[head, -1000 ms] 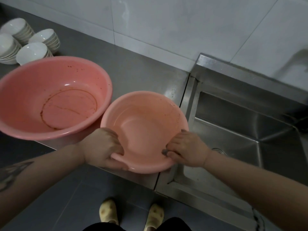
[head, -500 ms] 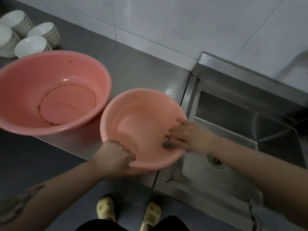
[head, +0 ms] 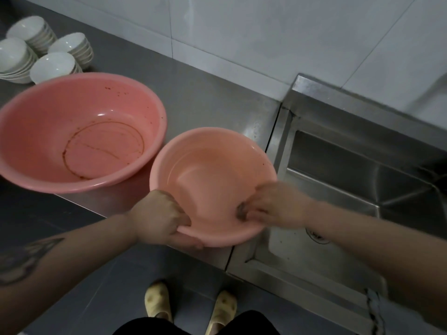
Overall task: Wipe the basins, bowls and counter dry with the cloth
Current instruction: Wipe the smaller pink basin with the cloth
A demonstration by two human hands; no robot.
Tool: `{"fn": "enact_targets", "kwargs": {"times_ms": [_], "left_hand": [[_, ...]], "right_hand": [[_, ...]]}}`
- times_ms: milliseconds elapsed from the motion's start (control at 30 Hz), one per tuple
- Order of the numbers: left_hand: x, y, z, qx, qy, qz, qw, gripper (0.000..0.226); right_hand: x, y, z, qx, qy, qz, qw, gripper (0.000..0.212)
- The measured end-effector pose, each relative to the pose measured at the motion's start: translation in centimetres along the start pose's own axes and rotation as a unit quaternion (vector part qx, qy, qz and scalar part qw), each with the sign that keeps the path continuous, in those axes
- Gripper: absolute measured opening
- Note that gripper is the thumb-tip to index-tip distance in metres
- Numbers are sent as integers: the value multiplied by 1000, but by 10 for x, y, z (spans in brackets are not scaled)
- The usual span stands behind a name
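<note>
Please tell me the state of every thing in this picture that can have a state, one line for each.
Small pink basin: upright, empty, on the counter edge, held.
Large pink basin: upright, brown residue ring inside.
White bowls: four stacks, upright.
Sink: empty.
Left hand: gripping the small basin's near rim.
Right hand: inside the small basin, fingers closed on a small dark wad.

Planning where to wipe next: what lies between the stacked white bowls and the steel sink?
In the head view, bare grey steel counter separates the stacked white bowls from the steel sink.
</note>
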State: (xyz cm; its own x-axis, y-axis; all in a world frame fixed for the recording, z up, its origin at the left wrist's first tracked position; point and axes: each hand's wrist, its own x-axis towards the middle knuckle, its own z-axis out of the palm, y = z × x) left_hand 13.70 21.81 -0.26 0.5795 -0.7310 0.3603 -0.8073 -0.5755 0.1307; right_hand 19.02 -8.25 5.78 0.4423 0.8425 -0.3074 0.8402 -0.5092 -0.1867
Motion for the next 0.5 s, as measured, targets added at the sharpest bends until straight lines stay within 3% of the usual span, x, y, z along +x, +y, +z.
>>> {"fn": "enact_targets", "kwargs": {"times_ms": [100,300,400,500], "left_hand": [[0,-7,-2,-21,-16,19,999,55],[-4,-21,-33,25,-73,34,996,50],[2,20,-15,31,-43,17,998,58],[10,46,8,42,-50,-46,997,59]], "right_hand": [[-4,38,1,-82,64,-13,995,48],[-4,-27,41,-70,232,70,968,38],[12,-63,44,-72,246,160,953,38],[21,-79,46,-46,209,190,958,45]]}}
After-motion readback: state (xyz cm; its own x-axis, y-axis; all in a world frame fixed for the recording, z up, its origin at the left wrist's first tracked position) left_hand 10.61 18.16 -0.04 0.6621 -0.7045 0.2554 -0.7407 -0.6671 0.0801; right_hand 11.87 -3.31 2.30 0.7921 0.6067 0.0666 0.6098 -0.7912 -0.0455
